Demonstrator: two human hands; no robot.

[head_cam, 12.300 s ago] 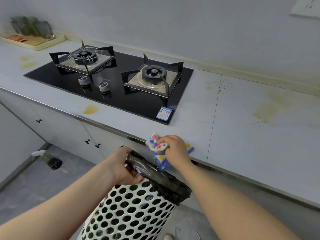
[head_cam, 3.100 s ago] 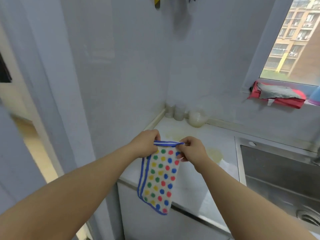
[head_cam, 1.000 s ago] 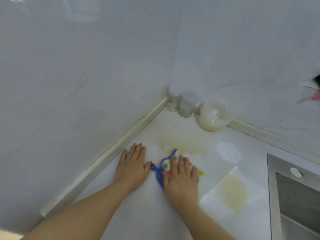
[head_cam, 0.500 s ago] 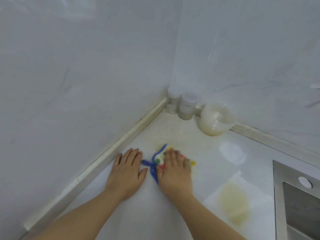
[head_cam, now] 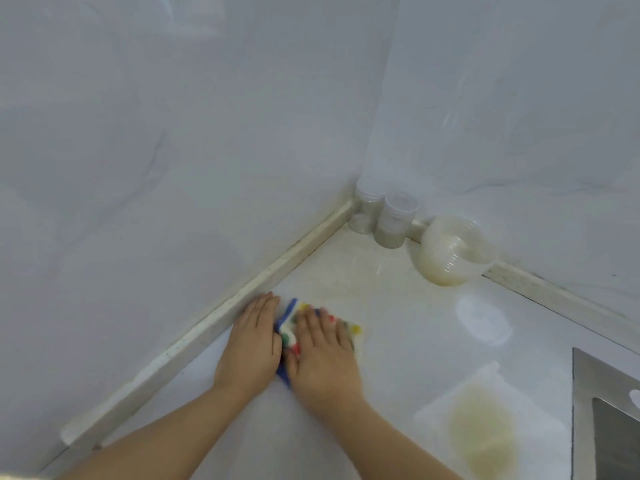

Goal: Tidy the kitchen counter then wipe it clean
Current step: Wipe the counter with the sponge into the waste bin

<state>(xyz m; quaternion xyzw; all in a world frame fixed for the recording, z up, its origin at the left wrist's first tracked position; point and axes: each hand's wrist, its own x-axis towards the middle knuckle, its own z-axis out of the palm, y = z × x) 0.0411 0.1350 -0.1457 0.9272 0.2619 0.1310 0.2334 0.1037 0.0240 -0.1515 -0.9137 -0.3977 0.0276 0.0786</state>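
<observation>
- Cloth [head_cam: 290, 330]: white with a blue border and coloured dots. We find it bunched on the table [head_cam: 408, 355] at 6 o'clock from the view centre, mostly covered by one hand.
- We hold the right hand [head_cam: 322, 355] palm down on top of the cloth, fingers straight and slightly spread, pressing it onto the table. The outline of this hand is blurred.
- We hold the left hand [head_cam: 252, 344] palm down on the bare table at 9 o'clock from the cloth, fingers straight and close together. Its thumb side meets the blue border, and it grips nothing.
- We note a pale wall trim [head_cam: 207, 327] along the table's edge, just beside the left hand at 10 o'clock.
- We note a faint yellowish smear [head_cam: 341, 282] on the table at 12 o'clock from the cloth.
- We see two lidded jars [head_cam: 394, 221] side by side in the wall corner, at 1 o'clock from the hands.
- We see a clear plastic bowl [head_cam: 450, 252] at 3 o'clock from the jars, tilted against the rear trim.
- We note a pale round patch [head_cam: 483, 320] at 3 o'clock from the cloth, well apart from it.
- We note a yellow stain [head_cam: 481, 434] inside a paler rectangular patch at 4 o'clock from the right hand.
- We see a metal sink [head_cam: 588, 382] at the right frame edge, just beside that stain at 3 o'clock.
</observation>
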